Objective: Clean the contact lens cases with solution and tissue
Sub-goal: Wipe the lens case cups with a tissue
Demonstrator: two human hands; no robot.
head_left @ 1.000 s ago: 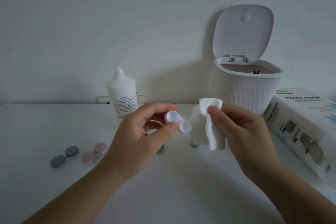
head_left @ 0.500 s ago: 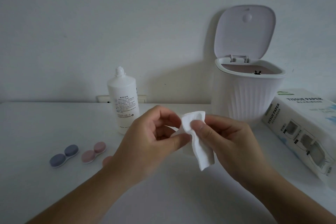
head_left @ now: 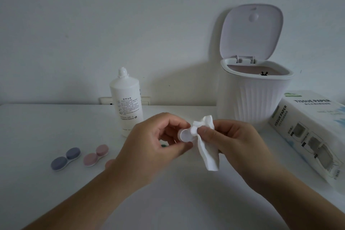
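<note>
My left hand (head_left: 153, 144) pinches an open white contact lens case (head_left: 184, 135) above the white table (head_left: 46, 127). One round well faces me; the other well is covered by a white tissue (head_left: 207, 147) that my right hand (head_left: 237, 140) presses into it. The tissue's tail hangs down below my fingers. A white solution bottle (head_left: 127, 104) stands behind my left hand. Two closed cases lie at the left: a blue-grey case (head_left: 65, 158) and a pink case (head_left: 96, 155). A bit of a green cap (head_left: 163, 145) shows under my left hand.
A white ribbed mini bin (head_left: 253, 97) with its lid raised stands at the back right. A tissue paper box (head_left: 309, 136) lies along the right edge. A wall socket (head_left: 145, 100) sits behind the bottle.
The tissue went from beside the case to over it, then into its right-hand well. Both hands dropped lower in the view, and the left well shows again.
</note>
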